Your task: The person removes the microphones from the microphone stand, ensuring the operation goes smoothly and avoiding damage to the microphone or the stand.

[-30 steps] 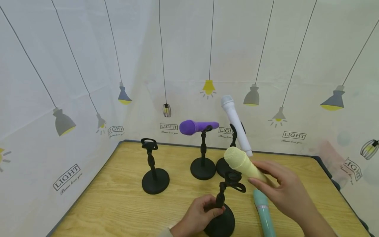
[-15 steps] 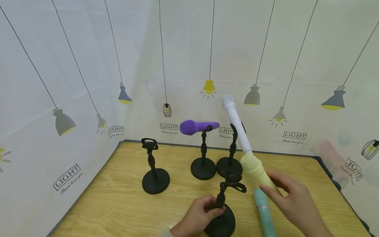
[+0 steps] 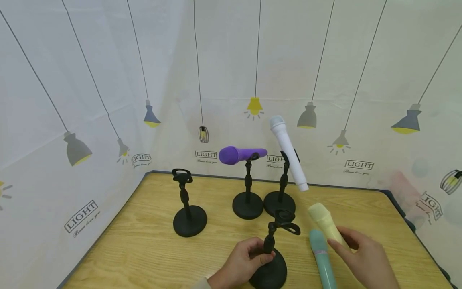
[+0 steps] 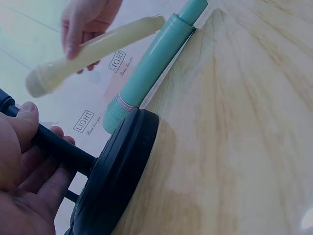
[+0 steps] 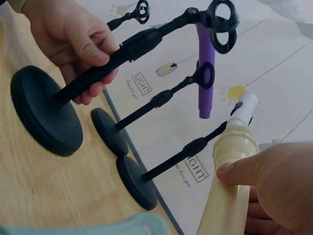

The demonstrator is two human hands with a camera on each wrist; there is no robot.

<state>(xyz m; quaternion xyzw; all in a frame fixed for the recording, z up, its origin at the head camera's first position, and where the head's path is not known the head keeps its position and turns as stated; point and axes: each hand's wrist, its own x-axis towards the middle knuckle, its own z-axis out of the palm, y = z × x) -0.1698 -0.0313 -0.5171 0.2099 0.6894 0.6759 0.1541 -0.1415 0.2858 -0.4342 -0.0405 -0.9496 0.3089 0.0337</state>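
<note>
My left hand grips the pole of the nearest black microphone stand, whose clip holds nothing; the same stand fills the left wrist view. My right hand holds the pale yellow microphone low over the table, to the right of that stand. The fingers lie around the yellow microphone in the right wrist view. A teal microphone lies flat on the table beside the stand's base.
Three more black stands stand behind: one with a bare clip, one carrying a purple microphone, one carrying a white microphone. A printed fabric backdrop walls the wooden table on three sides.
My right hand has carried the yellow microphone down and to the right, away from the near stand's clip. The left hand has kept still on the stand's pole.
</note>
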